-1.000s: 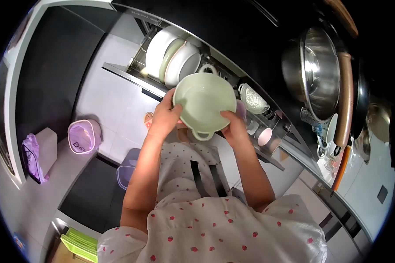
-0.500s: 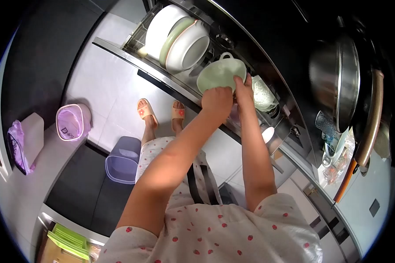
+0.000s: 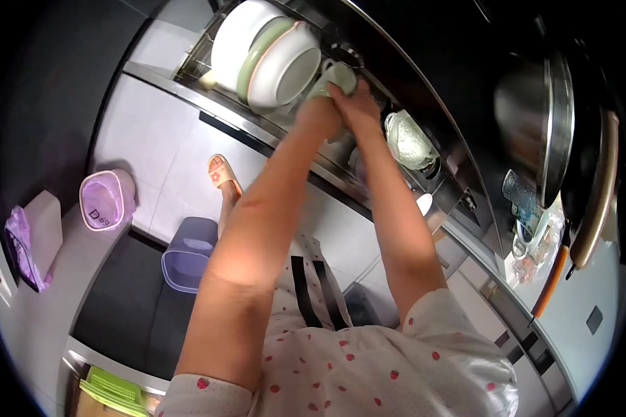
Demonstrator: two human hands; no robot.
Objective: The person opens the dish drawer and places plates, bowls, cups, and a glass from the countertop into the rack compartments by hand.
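Note:
The pale green bowl [image 3: 340, 78] is tilted inside the open dish drawer [image 3: 257, 125], with one loop handle at its upper side. My left hand [image 3: 318, 118] grips its near side, a little blurred. My right hand [image 3: 358, 105] holds the edge on the other side. Together my hands and wrists cover much of the bowl. Just left of it, white bowls [image 3: 295, 69] and a green-rimmed one stand on edge in the rack. A textured pale dish [image 3: 407, 140] lies to the right of my right hand.
Steel pot [image 3: 556, 125] and pans hang or stand at the right, beside a long brown handle [image 3: 600, 194]. A lilac-lined bin [image 3: 107, 200] and a purple basket [image 3: 188, 256] are on the left. One slippered foot [image 3: 222, 174] shows below the drawer.
The green bowl has moved from in front of my body down into the drawer and turned from face-up to tilted. Both my arms have stretched forward with it.

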